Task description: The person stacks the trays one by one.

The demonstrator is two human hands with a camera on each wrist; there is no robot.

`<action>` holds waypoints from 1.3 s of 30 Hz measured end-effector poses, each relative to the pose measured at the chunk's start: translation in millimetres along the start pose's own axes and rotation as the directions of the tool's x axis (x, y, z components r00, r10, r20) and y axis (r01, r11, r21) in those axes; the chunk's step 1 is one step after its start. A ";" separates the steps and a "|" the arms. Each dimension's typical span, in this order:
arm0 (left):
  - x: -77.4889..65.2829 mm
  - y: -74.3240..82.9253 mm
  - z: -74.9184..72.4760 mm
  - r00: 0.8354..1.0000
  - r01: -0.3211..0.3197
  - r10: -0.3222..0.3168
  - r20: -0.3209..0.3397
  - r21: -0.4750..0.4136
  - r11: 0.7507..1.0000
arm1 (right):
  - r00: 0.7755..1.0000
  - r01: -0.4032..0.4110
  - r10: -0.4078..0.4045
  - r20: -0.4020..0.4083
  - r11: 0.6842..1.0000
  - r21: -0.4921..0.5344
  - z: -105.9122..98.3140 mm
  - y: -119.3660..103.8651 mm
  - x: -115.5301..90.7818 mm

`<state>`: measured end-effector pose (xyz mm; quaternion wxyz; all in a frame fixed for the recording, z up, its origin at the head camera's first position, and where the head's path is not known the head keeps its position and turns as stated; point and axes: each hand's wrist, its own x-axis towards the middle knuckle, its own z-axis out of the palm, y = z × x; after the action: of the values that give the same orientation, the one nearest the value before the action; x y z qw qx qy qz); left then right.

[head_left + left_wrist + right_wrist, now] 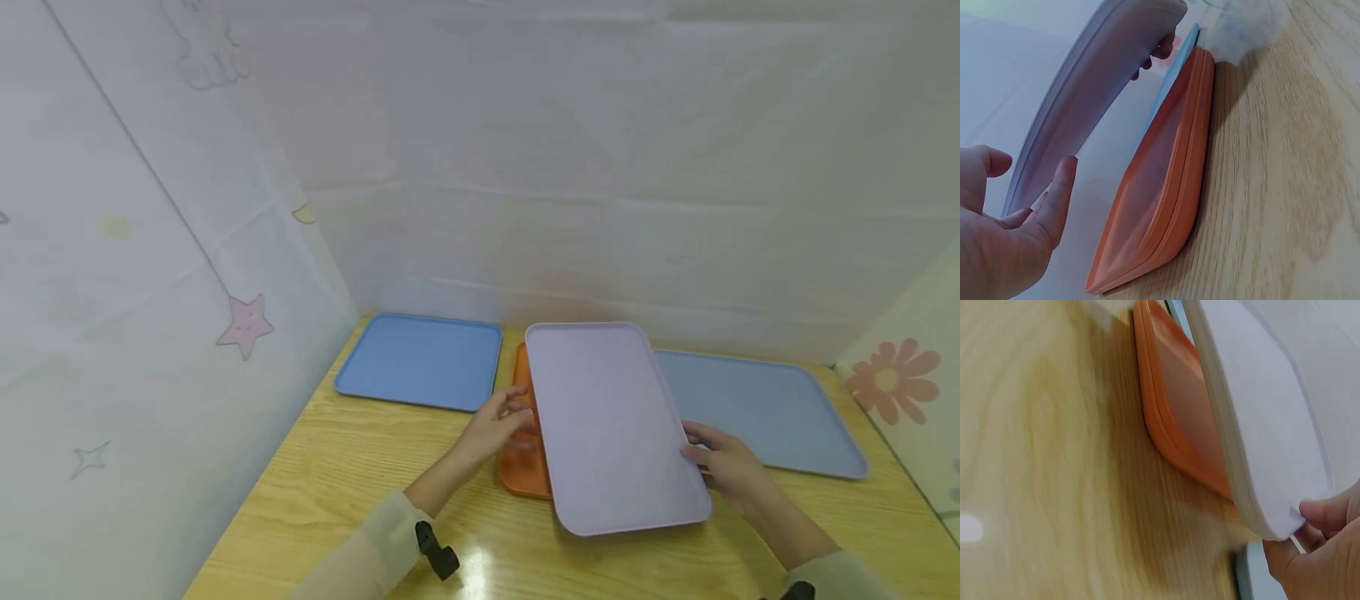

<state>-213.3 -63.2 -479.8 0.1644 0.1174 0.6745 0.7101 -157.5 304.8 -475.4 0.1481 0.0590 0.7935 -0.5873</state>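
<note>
A pale lilac tray [611,425] is held up, tilted, above an orange tray [525,475] on the table. My right hand [727,467] pinches the lilac tray's right edge, thumb on top and fingers underneath, as the right wrist view shows too. By the left edge is my left hand [489,429], its fingers spread and loosely bent. In the left wrist view its thumb stands apart from the lilac tray [1079,94]; whether a fingertip touches the rim I cannot tell. The orange tray [1175,206] shows a doubled rim there. Most of it is hidden from the head view.
A blue tray [422,360] lies at the back left of the wooden table [375,467]. At the right is a grey-blue tray [765,412], partly covered by the lilac one. White printed cloth [525,167] hangs behind and on both sides.
</note>
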 end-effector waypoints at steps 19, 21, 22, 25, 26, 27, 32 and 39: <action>14.4 -7.5 -28.9 0.999 0.046 -0.044 -0.015 0.123 0.991 | 1.000 0.005 -0.006 0.007 0.987 0.159 39.6 -3.6 -3.2; 16.4 -8.5 -34.7 0.999 0.054 -0.054 -0.003 0.108 0.993 | 0.999 0.015 -0.024 0.046 0.983 0.184 37.5 -4.4 0.5; 17.1 -8.7 -37.3 0.998 0.058 -0.058 0.003 0.097 0.994 | 0.997 0.018 -0.032 0.066 0.981 0.194 36.4 -4.4 3.0; 19.1 -9.8 -43.9 0.997 0.066 -0.068 0.025 0.066 0.996 | 0.995 0.023 -0.043 0.089 0.977 0.210 35.4 -5.1 11.7; 20.0 -10.0 -45.5 0.997 0.069 -0.071 0.033 0.059 0.996 | 0.995 0.029 -0.047 0.083 0.978 0.208 35.3 -5.3 15.2; 21.0 -10.5 -47.1 0.996 0.071 -0.073 0.044 0.053 0.996 | 0.996 0.030 -0.046 0.076 0.978 0.206 35.1 -5.6 18.8; 25.5 -9.8 -51.1 0.993 0.085 -0.090 0.076 0.064 0.994 | 0.997 0.052 -0.063 0.043 0.973 0.226 32.1 -8.2 36.5; 29.6 -5.5 -49.9 0.991 0.107 -0.115 0.072 0.108 0.988 | 0.996 0.039 -0.054 0.064 0.974 0.222 26.5 -5.4 50.3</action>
<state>-259.5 -97.3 -490.0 0.2234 0.1156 0.7090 0.6588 -202.3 273.9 -492.9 0.1547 0.0360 0.7190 -0.6766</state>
